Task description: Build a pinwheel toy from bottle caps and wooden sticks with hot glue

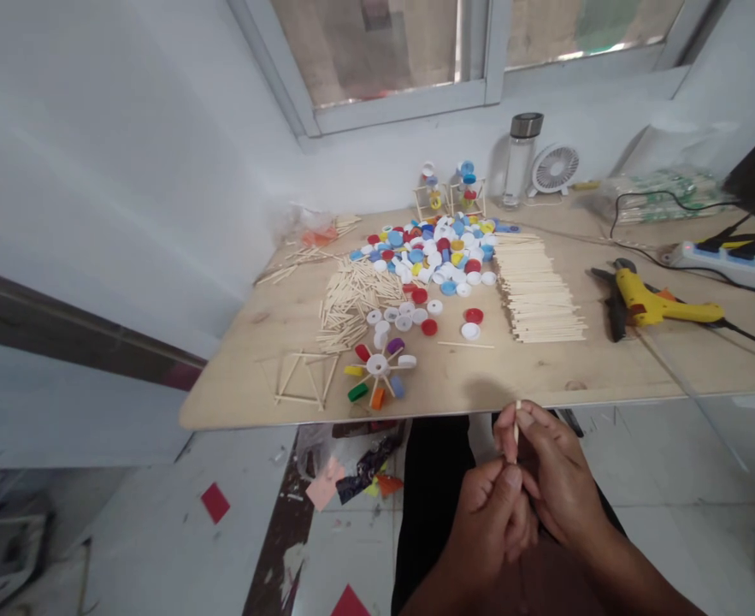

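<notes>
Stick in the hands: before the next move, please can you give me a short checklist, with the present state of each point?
1. Stick pinched at the fingertips of left hand and right hand: ok.
2. Glue gun resting on the board: ok.
3. Glue gun hot: cannot tell.
4. Cap wheel lying flat: ok.
5. Long stack of sticks neatly lined up: ok.
6. Short sticks tidy: not ok, scattered.

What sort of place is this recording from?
Likely a small craft workspace: a wooden tabletop covered with bottle caps and wooden sticks, with a hot glue gun nearby.
</notes>
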Demonstrator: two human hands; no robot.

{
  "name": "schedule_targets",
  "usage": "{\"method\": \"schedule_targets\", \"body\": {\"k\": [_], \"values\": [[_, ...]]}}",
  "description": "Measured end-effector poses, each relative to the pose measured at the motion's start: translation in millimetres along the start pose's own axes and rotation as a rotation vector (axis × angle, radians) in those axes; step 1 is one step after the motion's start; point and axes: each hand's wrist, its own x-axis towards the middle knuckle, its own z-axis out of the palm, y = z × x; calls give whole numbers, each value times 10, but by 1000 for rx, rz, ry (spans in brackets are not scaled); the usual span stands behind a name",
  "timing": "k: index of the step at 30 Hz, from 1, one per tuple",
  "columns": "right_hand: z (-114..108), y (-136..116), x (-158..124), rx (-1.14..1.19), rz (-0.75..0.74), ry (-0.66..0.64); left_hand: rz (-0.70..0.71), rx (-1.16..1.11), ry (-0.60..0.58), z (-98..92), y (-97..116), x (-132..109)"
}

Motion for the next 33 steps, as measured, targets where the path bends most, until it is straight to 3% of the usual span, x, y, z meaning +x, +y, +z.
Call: {"method": "schedule_targets", "body": {"k": [15, 23, 27, 33], "values": [[43, 38, -11, -16, -53, -2, -34, 4, -17, -14, -23, 63], [-20, 63, 32, -114, -71, -1, 7, 38, 57, -157, -485, 220], [-149, 81, 97, -247, 17, -51, -21, 46, 78, -165, -379, 184], [-386, 51, 260, -525, -142, -2, -74, 170, 171, -173, -203, 113]]}}
